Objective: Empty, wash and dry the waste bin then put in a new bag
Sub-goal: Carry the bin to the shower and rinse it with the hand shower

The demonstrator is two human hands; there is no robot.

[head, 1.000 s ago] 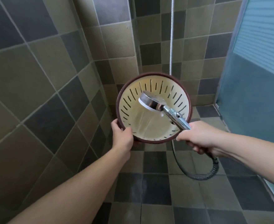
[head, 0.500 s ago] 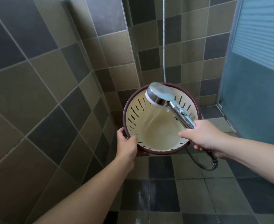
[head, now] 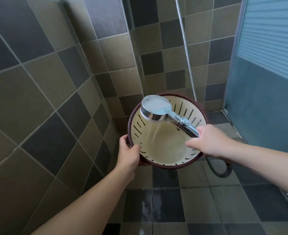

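The waste bin (head: 167, 150) is round, cream inside with a dark red rim and slits in its wall. It is held off the tiled floor with its mouth tilted toward me. My left hand (head: 128, 154) grips its rim at the lower left. My right hand (head: 207, 141) grips the chrome handle of a shower head (head: 156, 108), which hangs over the bin's upper left rim. Water streams from it down into the bin. The bin's outside is hidden.
Tiled walls close in on the left and behind, meeting in a corner. A frosted glass door (head: 265, 82) stands at the right. The shower hose (head: 185, 48) hangs down the back wall and loops on the wet floor (head: 221, 172) under my right hand.
The shower head has risen from inside the bin to above its upper left rim. The bin's mouth has turned more upward, and the view has tilted up.
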